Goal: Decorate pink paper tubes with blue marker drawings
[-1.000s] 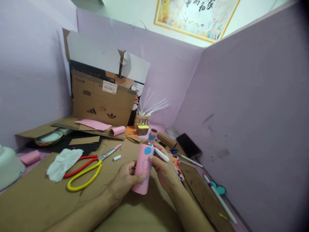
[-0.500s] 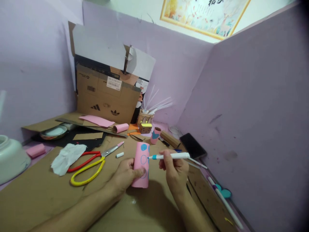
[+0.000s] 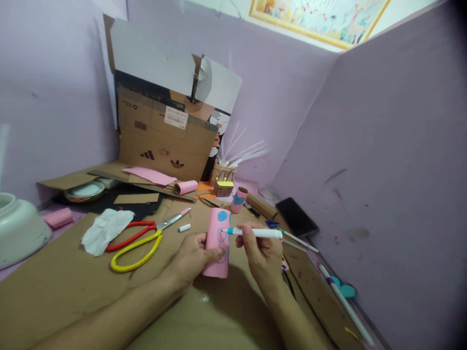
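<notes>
My left hand (image 3: 193,260) is closed around the lower part of a pink paper tube (image 3: 215,224), thumb across its front. Blue circles run down the tube's face: the top one is filled in, while the ones below are outlines. In my right hand (image 3: 260,253) is a white marker (image 3: 261,234) with a blue tip end, held like a pen. Its tip points left and meets the tube at the middle circle. A small white marker cap (image 3: 184,227) lies on the cardboard left of the tube.
Scissors (image 3: 160,227) with red and yellow handles and a crumpled tissue (image 3: 105,231) lie to the left. Behind stand a cardboard box (image 3: 164,150), a pink tube with a blue heart (image 3: 239,200) and a small yellow-topped box (image 3: 223,186). A phone (image 3: 297,216) rests at right.
The marker tip has gone from the right edge of the middle circle to inside it. Both hands keep their hold, and the whole view has shifted slightly.
</notes>
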Demonstrator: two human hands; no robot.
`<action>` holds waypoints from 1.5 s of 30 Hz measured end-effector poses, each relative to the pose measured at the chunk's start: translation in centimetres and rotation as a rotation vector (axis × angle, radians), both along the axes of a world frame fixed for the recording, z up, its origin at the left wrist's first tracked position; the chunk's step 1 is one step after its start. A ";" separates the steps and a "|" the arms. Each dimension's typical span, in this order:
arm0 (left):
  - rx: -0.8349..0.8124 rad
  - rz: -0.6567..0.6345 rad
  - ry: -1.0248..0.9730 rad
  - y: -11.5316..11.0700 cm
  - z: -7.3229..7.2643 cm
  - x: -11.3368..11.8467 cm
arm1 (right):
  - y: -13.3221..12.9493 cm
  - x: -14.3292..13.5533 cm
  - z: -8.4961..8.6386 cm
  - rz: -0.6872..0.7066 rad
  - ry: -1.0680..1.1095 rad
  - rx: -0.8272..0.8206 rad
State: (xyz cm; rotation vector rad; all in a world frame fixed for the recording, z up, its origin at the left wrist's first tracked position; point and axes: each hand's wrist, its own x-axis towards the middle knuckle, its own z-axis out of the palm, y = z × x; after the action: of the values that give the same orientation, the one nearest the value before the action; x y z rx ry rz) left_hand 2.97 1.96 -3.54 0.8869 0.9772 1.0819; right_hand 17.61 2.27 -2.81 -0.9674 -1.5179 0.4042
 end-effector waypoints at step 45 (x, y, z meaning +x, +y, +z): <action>-0.006 0.011 -0.018 -0.3 0.6 0.0 | 0.2 0.1 -0.2 0.044 0.064 -0.054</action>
State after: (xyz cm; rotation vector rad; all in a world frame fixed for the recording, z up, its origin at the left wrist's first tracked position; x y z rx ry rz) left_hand 2.94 1.65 -2.89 0.8666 0.9709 1.0946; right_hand 17.74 2.45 -2.99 -0.9557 -1.4789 0.5053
